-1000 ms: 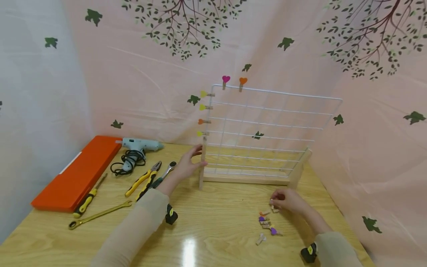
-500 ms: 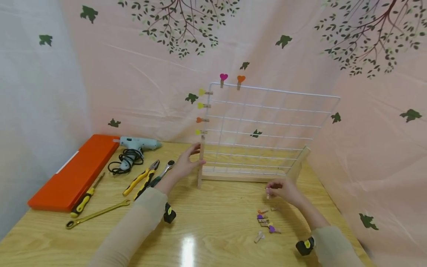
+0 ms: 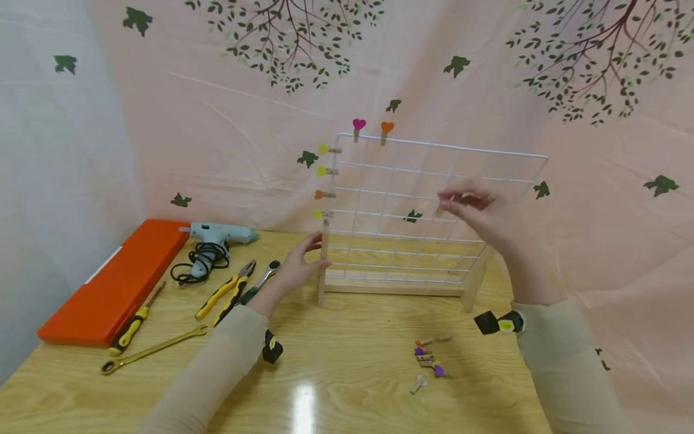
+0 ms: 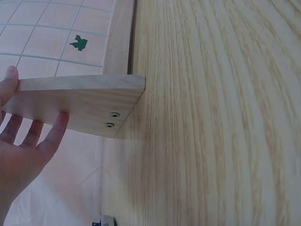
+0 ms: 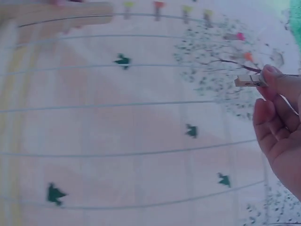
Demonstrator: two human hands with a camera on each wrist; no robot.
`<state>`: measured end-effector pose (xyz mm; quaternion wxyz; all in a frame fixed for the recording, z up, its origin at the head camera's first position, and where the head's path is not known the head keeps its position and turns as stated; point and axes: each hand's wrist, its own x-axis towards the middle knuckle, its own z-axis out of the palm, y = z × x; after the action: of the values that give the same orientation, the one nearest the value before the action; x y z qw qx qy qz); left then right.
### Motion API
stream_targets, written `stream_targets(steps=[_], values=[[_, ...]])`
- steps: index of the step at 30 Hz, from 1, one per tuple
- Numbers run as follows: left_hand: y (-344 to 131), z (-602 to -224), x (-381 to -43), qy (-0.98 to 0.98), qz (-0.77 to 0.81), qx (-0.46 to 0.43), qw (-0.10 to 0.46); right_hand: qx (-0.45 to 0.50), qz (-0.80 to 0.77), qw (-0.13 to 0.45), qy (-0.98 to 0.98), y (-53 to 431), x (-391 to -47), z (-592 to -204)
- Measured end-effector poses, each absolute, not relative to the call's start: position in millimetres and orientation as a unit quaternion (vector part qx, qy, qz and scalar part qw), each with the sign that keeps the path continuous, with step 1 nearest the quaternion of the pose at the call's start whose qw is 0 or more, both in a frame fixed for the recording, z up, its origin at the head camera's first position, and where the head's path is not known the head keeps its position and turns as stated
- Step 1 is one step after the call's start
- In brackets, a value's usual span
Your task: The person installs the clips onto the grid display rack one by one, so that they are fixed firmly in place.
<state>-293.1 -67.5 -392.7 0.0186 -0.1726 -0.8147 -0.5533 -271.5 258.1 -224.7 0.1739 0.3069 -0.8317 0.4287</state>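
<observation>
A white wire grid stands in a wooden base. My left hand holds the base's left side board, thumb on one side and fingers on the other. Raised in front of the grid, my right hand pinches a small wooden clothespin; its decorated end is hidden by the fingers. A pink-heart clothespin and an orange-heart clothespin are clipped along the top wire. Several yellow and orange ones, such as this yellow clothespin, line the left wire.
Loose clothespins lie on the table in front of the base. To the left are an orange case, a glue gun with its cord, pliers, a ratchet, a screwdriver and a wrench.
My right hand has picked a clothespin off the table and lifted it up before the grid. The left hand stays on the side board.
</observation>
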Motion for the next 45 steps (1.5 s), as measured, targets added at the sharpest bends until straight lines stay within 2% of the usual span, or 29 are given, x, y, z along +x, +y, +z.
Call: stream_targets(steps=[4,9,14,19,30,33,36,40,42,45], values=[[-67,-390,-293,-0.815,-0.554,-0.167,0.018,0.308,0.47,0.26,-0.785,242,-280,-182],[-68,-390,-293,-0.818,-0.55,-0.168,0.02,0.296,0.563,0.268,-0.724,221,-291,-147],[-68,-399,-300,-0.818,-0.549,-0.171,0.026,0.292,0.556,0.277,-0.728,209,-306,-137],[-70,-420,-317,-0.822,-0.541,-0.172,0.042,0.289,0.517,0.279,-0.756,204,-315,-140],[-70,-419,-316,-0.825,-0.538,-0.168,0.036,0.261,0.445,0.255,-0.818,211,-339,-152],[-70,-409,-308,-0.822,-0.54,-0.177,0.035,0.261,0.431,0.254,-0.826,212,-333,-151],[-69,-398,-300,-0.818,-0.545,-0.18,0.03,0.277,0.418,0.276,-0.82,216,-321,-151],[-67,-391,-294,-0.818,-0.548,-0.174,0.02,0.307,0.389,0.297,-0.816,232,-308,-168],[-67,-389,-293,-0.819,-0.547,-0.171,0.018,0.305,0.358,0.281,-0.836,244,-303,-184],[-67,-390,-292,-0.821,-0.546,-0.167,0.018,0.285,0.317,0.223,-0.877,261,-295,-216]])
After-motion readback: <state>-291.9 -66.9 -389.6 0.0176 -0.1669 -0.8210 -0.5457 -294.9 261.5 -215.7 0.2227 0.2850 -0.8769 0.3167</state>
